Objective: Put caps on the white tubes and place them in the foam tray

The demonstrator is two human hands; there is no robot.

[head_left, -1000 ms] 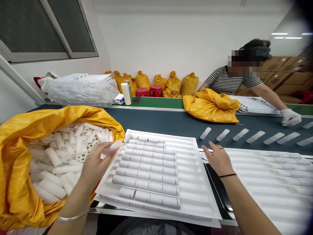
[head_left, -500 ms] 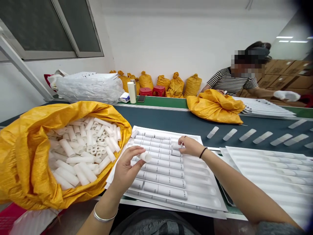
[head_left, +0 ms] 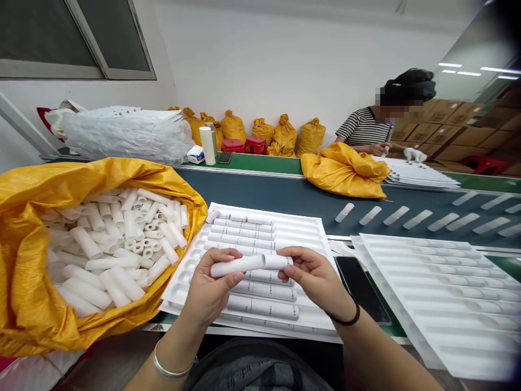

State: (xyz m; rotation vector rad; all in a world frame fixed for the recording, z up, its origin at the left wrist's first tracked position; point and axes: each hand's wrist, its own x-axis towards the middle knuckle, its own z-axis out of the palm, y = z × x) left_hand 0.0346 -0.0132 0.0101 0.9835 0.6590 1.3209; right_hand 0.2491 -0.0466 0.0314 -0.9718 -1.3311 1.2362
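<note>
In the head view, my left hand [head_left: 211, 285] is closed around a plain white plastic tube [head_left: 235, 266]. My right hand [head_left: 321, 279] pinches a shorter white tube with small print [head_left: 277, 263] near its right end. The two tubes meet end to end; whether one has entered the other, I cannot tell. Both are held above a white grooved tray [head_left: 307, 231], where rows of printed white tubes [head_left: 262, 307] lie in the grooves. On my left, a yellow woven sack [head_left: 24, 217] gapes wide, full of plain white tubes [head_left: 109, 263].
A dark phone [head_left: 360, 288] lies between my tray and another stack of grooved trays [head_left: 411, 304] at right. Beyond, several tubes [head_left: 396, 215] rest on the dark belt [head_left: 244, 190], near a folded yellow sack [head_left: 345, 171]. A co-worker in stripes [head_left: 356, 127] sits across.
My right hand has lifted a printed tube from the tray and brought it left to the plain tube in my left hand. The view has swung slightly right.
</note>
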